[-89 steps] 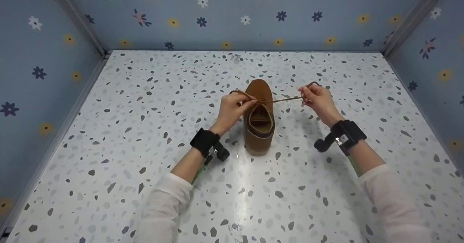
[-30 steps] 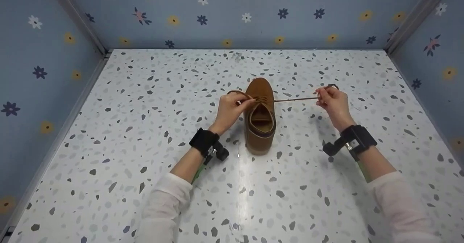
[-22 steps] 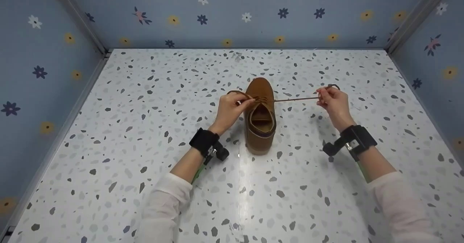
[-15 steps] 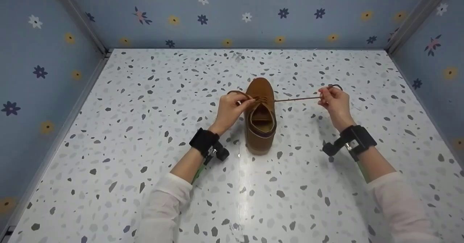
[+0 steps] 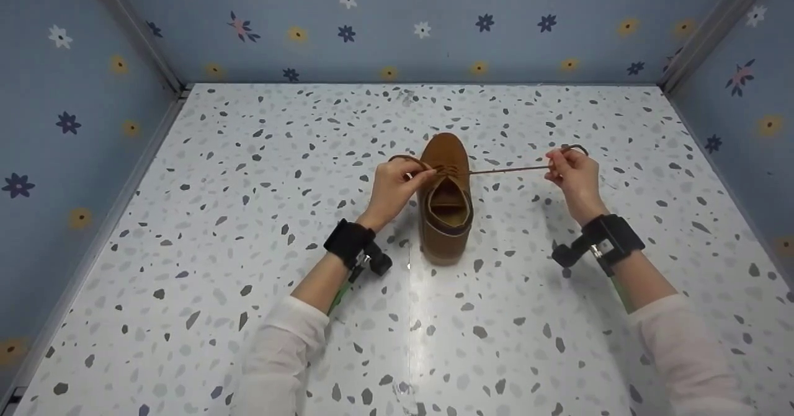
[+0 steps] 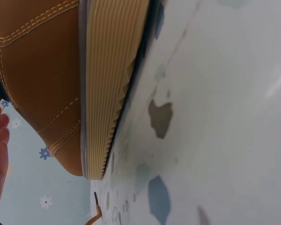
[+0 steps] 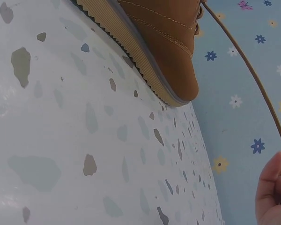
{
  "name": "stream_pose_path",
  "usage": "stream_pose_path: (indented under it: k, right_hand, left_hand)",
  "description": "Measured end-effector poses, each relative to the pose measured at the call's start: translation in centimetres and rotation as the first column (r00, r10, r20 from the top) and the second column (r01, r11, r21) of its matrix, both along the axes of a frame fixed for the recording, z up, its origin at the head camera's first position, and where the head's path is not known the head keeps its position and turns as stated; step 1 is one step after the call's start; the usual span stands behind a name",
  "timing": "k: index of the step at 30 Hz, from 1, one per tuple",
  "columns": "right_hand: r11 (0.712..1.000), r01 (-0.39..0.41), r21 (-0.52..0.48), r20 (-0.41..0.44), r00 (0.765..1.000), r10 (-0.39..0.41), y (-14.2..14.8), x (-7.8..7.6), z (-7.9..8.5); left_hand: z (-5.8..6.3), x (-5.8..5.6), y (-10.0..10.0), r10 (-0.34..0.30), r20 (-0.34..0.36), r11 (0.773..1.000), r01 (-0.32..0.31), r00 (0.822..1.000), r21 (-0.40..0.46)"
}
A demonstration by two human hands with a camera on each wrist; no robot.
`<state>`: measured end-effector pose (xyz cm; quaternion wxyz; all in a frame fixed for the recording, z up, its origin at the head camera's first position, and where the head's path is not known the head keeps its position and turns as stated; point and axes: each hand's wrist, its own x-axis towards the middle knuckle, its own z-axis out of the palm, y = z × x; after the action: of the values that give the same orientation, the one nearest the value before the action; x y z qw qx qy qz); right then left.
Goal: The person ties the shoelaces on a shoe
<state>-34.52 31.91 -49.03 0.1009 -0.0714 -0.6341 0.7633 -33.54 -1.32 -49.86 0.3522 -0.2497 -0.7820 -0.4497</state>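
Note:
A brown lace-up shoe [image 5: 444, 149] stands upright near the middle of the table, toe pointing to the back wall. My left hand [image 5: 392, 190] is at its left side and pinches a brown lace close to the eyelets; a curve of that lace shows above the knuckles. Off to the right, my right hand [image 5: 575, 177] pinches the other shoelace [image 5: 508, 170], which runs taut from the shoe, its tail looping over the hand. In the right wrist view the lace [image 7: 255, 77] leads from the eyelets to the fingers [image 7: 269, 185]. The left wrist view shows the shoe's ribbed sole [image 6: 110, 70] flat on the table.
The speckled white table [image 5: 217, 217] extends around the shoe on every side. Blue flowered panels [image 5: 403, 25] rise at the back, left and right. A black wrist camera mount [image 5: 350, 242] sits on each forearm.
Since three seconds ago my right hand has moved rightward, drawing out a longer stretch of lace. The left hand has stayed nearly in place by the shoe. Little differs over the last half second.

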Motion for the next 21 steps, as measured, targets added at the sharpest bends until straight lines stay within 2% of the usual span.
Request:
stream_pose_path:
  k: [5, 12, 21]
  right_hand:
    - [1.0, 0.001, 0.02, -0.01, 1.0, -0.001, 0.1, -0.1, -0.2]
    - [0.995, 0.037, 0.093, 0.029, 0.999, -0.04, 0.3, 0.0, 0.0]
    - [0.998, 0.012, 0.061, 0.102, 0.995, -0.018, 0.0, 1.2, 1.8]
  left_hand:
    - [-0.1, 0.0, 0.0, -0.002, -0.005, 1.0, 0.002, 1.0, 0.0]
    - [0.0, 0.0, -0.1, 0.003, -0.01, 1.0, -0.003, 1.0, -0.007]
    - [0.0, 0.0, -0.2, 0.011, 0.007, 1.0, -0.011, 1.0, -0.017]
